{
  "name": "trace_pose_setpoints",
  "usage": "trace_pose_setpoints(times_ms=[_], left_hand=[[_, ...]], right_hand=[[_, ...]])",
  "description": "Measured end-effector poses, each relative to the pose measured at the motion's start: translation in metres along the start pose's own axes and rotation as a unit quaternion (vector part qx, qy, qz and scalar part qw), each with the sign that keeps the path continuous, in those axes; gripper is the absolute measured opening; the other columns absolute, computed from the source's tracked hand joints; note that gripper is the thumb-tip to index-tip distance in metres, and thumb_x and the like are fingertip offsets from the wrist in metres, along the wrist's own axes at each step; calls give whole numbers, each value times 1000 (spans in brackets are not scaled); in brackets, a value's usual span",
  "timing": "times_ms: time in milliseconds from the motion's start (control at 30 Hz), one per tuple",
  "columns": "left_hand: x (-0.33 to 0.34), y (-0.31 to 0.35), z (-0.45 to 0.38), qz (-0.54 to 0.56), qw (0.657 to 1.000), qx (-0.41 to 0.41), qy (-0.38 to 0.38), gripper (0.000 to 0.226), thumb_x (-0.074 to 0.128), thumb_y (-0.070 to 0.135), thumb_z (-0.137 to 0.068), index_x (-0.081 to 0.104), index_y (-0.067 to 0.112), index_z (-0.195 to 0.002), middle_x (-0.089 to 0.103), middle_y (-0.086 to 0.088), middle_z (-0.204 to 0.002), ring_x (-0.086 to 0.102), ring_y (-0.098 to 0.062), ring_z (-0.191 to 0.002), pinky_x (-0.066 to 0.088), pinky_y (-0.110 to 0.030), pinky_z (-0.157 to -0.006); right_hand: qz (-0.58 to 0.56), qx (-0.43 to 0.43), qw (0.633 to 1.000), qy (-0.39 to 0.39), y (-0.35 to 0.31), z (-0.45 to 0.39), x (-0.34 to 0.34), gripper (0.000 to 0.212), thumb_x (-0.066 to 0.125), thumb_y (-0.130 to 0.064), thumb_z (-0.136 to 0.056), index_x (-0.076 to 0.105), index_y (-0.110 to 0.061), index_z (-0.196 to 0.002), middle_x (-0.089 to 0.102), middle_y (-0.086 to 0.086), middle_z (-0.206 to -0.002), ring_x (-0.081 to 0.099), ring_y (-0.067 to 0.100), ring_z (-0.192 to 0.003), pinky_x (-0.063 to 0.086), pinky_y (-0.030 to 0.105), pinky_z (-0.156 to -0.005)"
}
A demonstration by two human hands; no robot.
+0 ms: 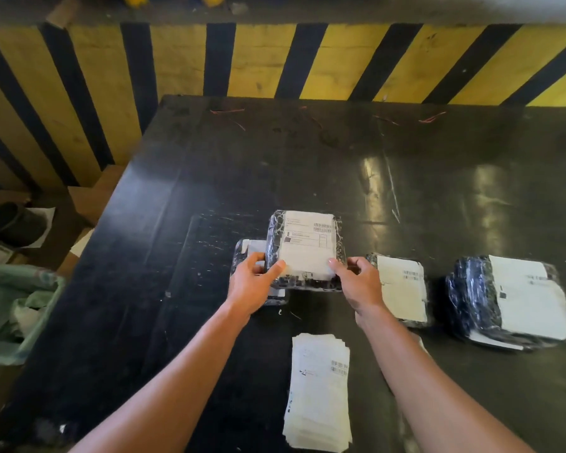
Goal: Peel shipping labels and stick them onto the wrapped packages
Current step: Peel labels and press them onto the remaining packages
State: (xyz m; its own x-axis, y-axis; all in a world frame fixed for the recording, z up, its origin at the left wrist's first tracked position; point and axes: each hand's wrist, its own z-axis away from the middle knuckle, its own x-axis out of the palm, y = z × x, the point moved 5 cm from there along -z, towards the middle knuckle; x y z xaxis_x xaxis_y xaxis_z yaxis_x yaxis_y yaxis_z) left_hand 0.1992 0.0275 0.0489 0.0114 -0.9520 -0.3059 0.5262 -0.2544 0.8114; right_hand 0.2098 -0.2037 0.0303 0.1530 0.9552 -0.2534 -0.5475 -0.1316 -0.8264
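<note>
Gripping a labelled package (pixel 304 250) by its near corners - left hand (pixel 254 286), right hand (pixel 360 282) - over another package (pixel 247 253), mostly hidden; label print's too blurry to read.

Dim indoor light w/ warm cast. Glare patches on table (pixel 406 178) at right, streaky reflections. Wide-angle bend at edges, striped wall (pixel 177 67) curves. Top edge blurred; packages at far right soft, label print unreadable.
</note>
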Motion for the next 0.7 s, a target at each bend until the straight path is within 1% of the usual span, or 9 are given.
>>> trace_pose_setpoints(times_ms=[67,100,167,267,367,467,533,600,700], left_hand=[[29,-2,5,-15,999,-7,-27,40,71,38,-98,55,29,-133,71,3,-130,71,-18,-111,63,-38,-90],[46,-3,7,-17,999,-10,-43,39,71,35,-99,54,28,-133,69,1,-132,69,-19,-113,62,-39,-93],[81,-6,12,-17,997,-15,-75,37,72,29,-99,54,28,-131,68,-4,-136,67,-21,-117,58,-45,-103],[133,-8,15,-43,994,-12,-95,43,74,26,-98,54,28,-136,67,-3,-137,67,-20,-119,57,-48,-105],[177,-4,16,-45,994,-6,-104,44,74,23,-98,55,28,-138,66,-2,-140,66,-17,-118,57,-44,-102],[208,0,14,-57,993,2,-105,43,73,21,-99,55,27,-139,66,-4,-141,66,-23,-125,57,-45,-102],[222,-2,12,-75,992,-3,-102,46,72,21,-99,55,26,-141,65,-5,-143,65,-25,-129,56,-47,-104],[233,-7,11,-97,991,-3,-96,49,73,24,-99,53,26,-144,64,-4,-145,63,-25,-131,55,-49,-106],[235,-14,13,-134,987,19,-88,63,74,34,-97,47,27,-153,62,-2,-148,62,-23,-133,53,-47,-108]], right_hand=[[7,11,1000,24,19,-4,-27,33,76,-38,-93,66,-19,-118,70,3,-120,65,25,-110,57,42,-92],[10,21,999,35,28,-5,-41,32,75,-38,-93,66,-21,-119,71,2,-121,66,25,-111,57,48,-97],[9,41,998,56,46,-8,-71,29,75,-34,-94,67,-22,-119,72,0,-120,67,25,-110,58,52,-99],[5,58,994,91,69,-13,-116,27,74,-28,-94,67,-21,-119,73,3,-117,69,26,-107,57,50,-99],[8,70,991,113,82,-21,-153,23,70,-22,-97,63,-21,-118,71,5,-119,67,27,-109,55,49,-101],[18,79,989,120,89,-32,-177,22,67,-22,-99,60,-23,-120,69,5,-125,65,28,-114,52,48,-105],[39,81,989,120,95,-38,-187,29,64,-21,-101,60,-20,-130,67,6,-133,63,28,-119,50,47,-108],[67,76,989,108,101,-41,-193,42,62,-21,-103,55,-17,-144,62,7,-144,59,29,-131,45,48,-114],[118,50,988,83,103,-37,-200,54,62,-23,-104,45,-16,-155,52,8,-158,48,29,-145,39,46,-120]])
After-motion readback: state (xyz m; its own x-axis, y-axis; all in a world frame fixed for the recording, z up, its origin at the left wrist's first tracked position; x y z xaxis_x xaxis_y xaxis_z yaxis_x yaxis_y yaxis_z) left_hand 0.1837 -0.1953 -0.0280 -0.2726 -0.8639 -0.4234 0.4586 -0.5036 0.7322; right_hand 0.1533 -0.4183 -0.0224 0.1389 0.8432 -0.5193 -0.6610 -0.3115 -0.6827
